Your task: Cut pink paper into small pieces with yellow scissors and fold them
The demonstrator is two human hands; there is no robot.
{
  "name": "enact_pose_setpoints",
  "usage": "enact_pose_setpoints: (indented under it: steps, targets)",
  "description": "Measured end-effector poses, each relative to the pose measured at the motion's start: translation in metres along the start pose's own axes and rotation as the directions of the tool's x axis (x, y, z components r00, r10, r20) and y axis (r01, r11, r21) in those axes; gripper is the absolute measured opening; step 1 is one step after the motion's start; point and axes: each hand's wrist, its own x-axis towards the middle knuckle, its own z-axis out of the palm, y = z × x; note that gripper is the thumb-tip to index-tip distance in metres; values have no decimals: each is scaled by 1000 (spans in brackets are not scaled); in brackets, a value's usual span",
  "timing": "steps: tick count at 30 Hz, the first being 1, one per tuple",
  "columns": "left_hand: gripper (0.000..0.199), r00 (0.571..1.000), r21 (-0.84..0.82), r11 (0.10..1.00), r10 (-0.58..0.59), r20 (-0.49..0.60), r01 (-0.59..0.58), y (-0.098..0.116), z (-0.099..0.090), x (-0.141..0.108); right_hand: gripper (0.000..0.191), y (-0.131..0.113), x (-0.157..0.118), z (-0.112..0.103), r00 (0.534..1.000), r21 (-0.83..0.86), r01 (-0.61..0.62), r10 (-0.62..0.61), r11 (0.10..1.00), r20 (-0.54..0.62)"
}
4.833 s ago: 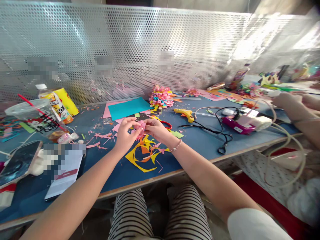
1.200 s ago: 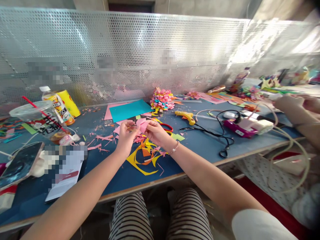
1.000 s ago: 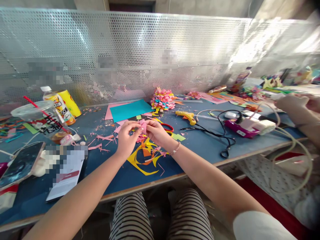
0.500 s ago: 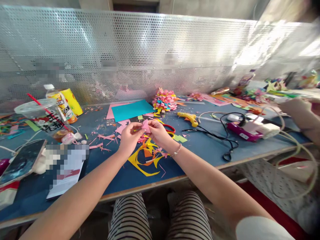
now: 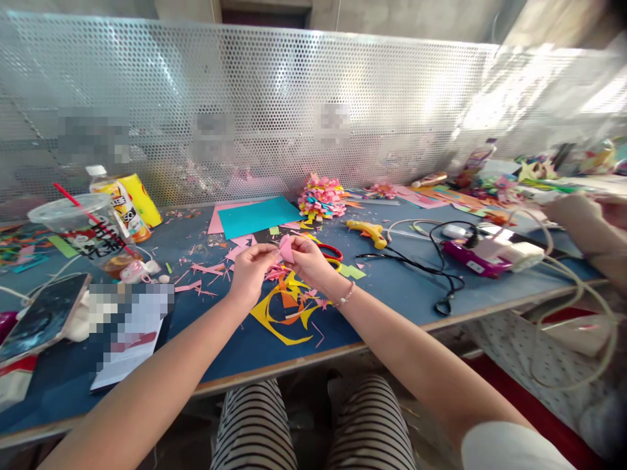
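Note:
A small folded piece of pink paper [image 5: 287,249] is pinched in my right hand [image 5: 309,262], which wears a bracelet at the wrist. My left hand [image 5: 252,269] is closed, its thumb and fingertips pressed together at the paper's left edge; whether they grip the paper is too small to tell. Beneath and around both hands lie yellow paper offcuts [image 5: 274,326] and pink scraps [image 5: 208,268]. Scissors with red and yellow handles [image 5: 333,252] rest just behind my right hand. Farther back are a blue-green sheet [image 5: 259,217] and a ball of colourful paper strips [image 5: 322,198].
On the left stand a plastic cup [image 5: 93,228] and a bottle [image 5: 117,205], with a phone [image 5: 44,316] nearer. Rightward lie a yellow glue gun [image 5: 366,233], cables and a purple box [image 5: 475,260]. Another person's hand [image 5: 573,219] is at the far right.
My left fingers have drawn slightly left from the pink paper, which shows more of its face now. The other person's hand has shifted slightly.

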Motion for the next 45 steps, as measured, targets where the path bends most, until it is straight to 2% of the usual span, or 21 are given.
enact_pose_setpoints:
  steps: [5,8,10,14,16,20,29,34,37,45]
  targets:
    - [20,996,-81,993,-87,-23,85,8,6,-4,23,3,2,0,990,-139,137,-142,981,-24]
    - [19,997,-80,994,-80,1,80,9,6,-5,21,5,2,0,977,-208,197,-210,958,-42]
    - [19,999,-33,999,-31,26,32,8,5,-5,19,5,2,-1,977,-233,193,-208,953,-42]
    - [23,992,166,978,116,56,-124,5,0,-3,17,7,2,-6,988,-272,148,-156,951,-5]
    - [24,988,226,962,140,59,-150,4,-2,-2,19,8,2,-9,992,-289,128,-127,949,21]
    - [26,988,260,954,142,57,-152,4,-4,-2,22,10,4,-12,992,-310,128,-117,942,56]
    - [24,993,330,937,119,2,-112,7,-5,-1,24,8,4,-12,996,-336,86,-83,938,24]
    - [21,984,358,917,168,55,-176,12,-4,-2,22,7,5,-10,998,-228,44,-53,973,-37]
    - [18,984,381,907,164,64,-176,15,-3,-3,25,6,4,-10,994,-216,59,-77,974,-77]
    - [20,990,419,897,120,74,-140,13,-3,-3,15,5,5,-12,975,-402,163,-209,901,-73]
